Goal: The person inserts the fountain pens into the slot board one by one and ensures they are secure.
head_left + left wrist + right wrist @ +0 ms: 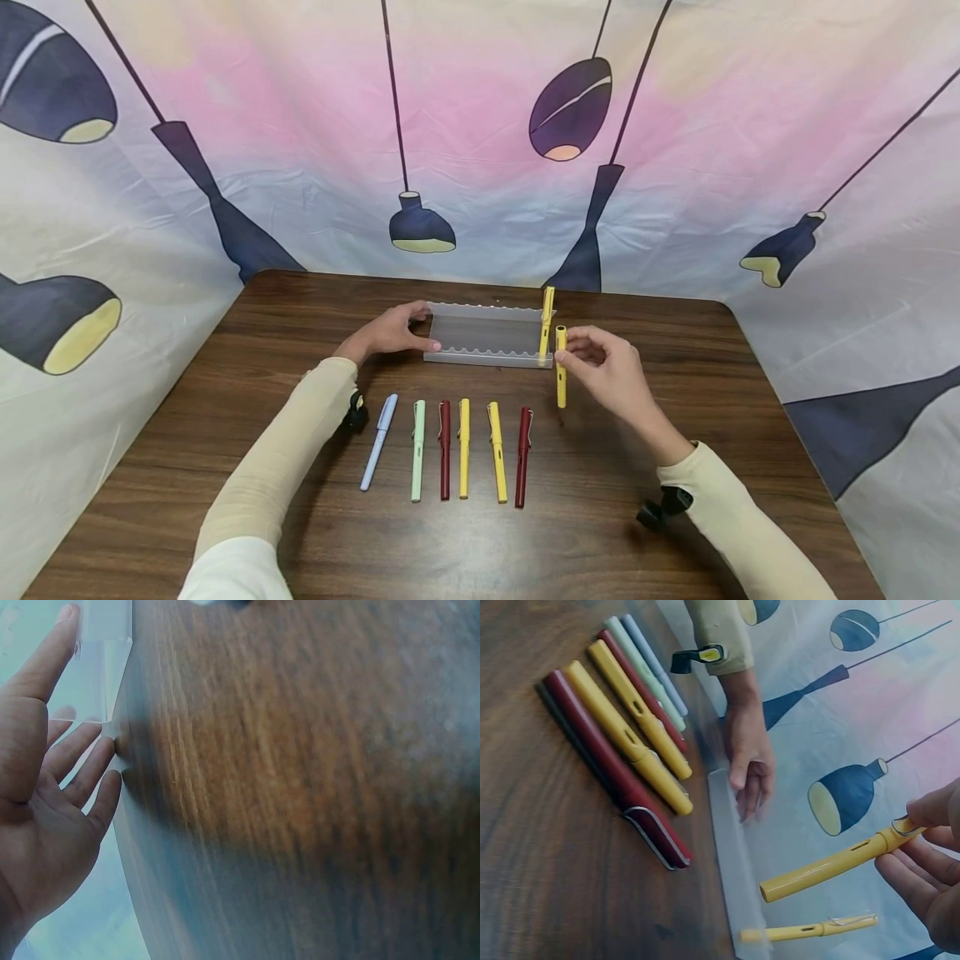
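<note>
My right hand (pixel 611 371) pinches a capped yellow pen (pixel 561 371) by its clip end, just outside the right end of a clear plastic pen rack (pixel 487 358). The pen's other end points down in the head view. Another yellow pen (pixel 547 325) lies across the rack's right-hand notches. At the rack's left end my left hand (pixel 393 332) rests with thumb and fingers spread, the thumb at the front edge. In the left wrist view that hand's fingers (pixel 88 769) look nearly straight beside the clear plastic (pixel 97 675).
In front of the rack several pens lie in a row: light blue (pixel 378 442), mint green (pixel 417 450), dark red (pixel 445 450), yellow (pixel 464 448), yellow (pixel 498 452) and dark red (pixel 523 457). A lamp-patterned cloth (pixel 480 125) hangs behind the wooden table (pixel 637 533).
</note>
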`<state>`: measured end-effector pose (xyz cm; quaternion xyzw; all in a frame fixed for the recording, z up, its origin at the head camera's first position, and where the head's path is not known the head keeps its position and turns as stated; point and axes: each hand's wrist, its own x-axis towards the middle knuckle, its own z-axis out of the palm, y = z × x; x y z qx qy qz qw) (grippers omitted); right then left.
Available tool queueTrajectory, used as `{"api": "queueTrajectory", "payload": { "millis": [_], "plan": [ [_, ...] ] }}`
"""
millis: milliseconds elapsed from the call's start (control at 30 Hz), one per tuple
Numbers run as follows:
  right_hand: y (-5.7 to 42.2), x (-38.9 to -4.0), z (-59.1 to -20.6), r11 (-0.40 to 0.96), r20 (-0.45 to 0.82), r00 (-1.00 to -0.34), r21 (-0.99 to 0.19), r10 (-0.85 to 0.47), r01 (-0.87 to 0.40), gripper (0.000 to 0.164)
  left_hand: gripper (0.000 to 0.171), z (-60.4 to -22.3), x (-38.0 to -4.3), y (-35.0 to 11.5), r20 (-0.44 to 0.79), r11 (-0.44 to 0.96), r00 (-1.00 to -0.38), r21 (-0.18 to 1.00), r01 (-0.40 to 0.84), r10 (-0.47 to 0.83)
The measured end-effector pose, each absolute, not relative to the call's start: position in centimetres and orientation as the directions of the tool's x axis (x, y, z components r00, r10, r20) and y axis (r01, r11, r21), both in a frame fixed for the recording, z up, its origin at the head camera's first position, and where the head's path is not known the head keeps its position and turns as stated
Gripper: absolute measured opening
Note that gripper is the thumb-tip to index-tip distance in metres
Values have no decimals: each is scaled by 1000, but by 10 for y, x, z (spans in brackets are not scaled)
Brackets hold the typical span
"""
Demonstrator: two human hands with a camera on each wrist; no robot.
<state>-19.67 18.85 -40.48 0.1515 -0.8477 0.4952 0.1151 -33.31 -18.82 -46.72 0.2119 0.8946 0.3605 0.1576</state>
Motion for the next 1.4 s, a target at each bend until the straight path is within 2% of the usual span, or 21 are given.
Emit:
{"api": "queueTrajectory", "payload": {
  "millis": [567,1033,1400],
  "plan": [
    [180,-243,-400,443,443,-895,-794,-47,-416,29,90,-468,-333,-188,-141,656,-865,713,248,481],
    [171,-270,-422,443,451,-892,-796,-21,-413,30,90,-468,-333,-189,-138,658,-866,709,253,481],
    [167,-277,-435,439,435,-900,-808,-4,-393,30,91,-467,-333,-188,-135,657,-866,710,254,481]
  ]
}}
